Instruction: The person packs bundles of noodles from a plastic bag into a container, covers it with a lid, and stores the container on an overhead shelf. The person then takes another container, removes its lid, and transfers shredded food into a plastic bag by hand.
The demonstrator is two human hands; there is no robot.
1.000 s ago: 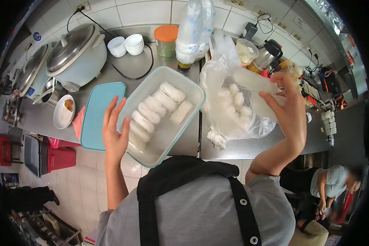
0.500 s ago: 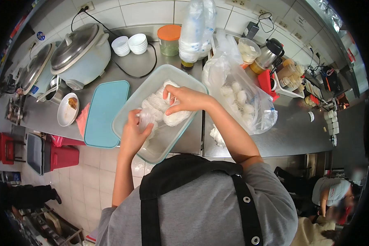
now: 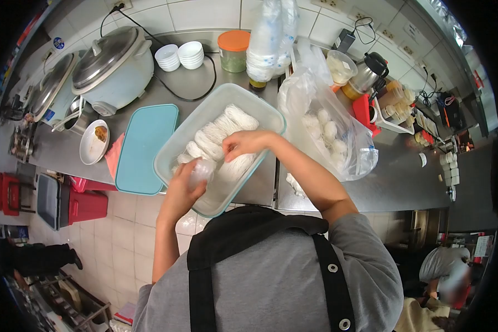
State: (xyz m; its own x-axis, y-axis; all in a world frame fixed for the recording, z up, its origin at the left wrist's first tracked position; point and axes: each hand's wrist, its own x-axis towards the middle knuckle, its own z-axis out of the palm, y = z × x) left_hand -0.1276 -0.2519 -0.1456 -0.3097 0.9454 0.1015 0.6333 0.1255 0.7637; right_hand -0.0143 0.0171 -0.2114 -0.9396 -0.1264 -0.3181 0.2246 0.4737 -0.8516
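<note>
White thin rice noodles [image 3: 213,137] lie in folded bundles inside a translucent plastic container [image 3: 271,113] with a pale blue rim. Over the container's right side, my right hand [image 3: 248,144] has its fingers curled together at the edge of a noodle bundle [image 3: 237,169]; the fingertips are partly hidden. My left hand [image 3: 181,191], at the near left of the container, grips a crumpled piece of clear plastic [image 3: 202,172]. The container's blue lid [image 3: 145,149] lies flat just left of it.
A clear bag of white noodle bundles [image 3: 329,135] stands to the right. Rice cookers [image 3: 108,66], small white bowls [image 3: 191,55] and an orange-lidded tub [image 3: 233,51] line the back. A bowl with food scraps [image 3: 94,143] sits left. Another person [image 3: 445,265] is at far right.
My right hand has moved lower and its fingers have drawn together, uncovering more noodle bundles. My left hand has shifted slightly, still with the clear plastic.
</note>
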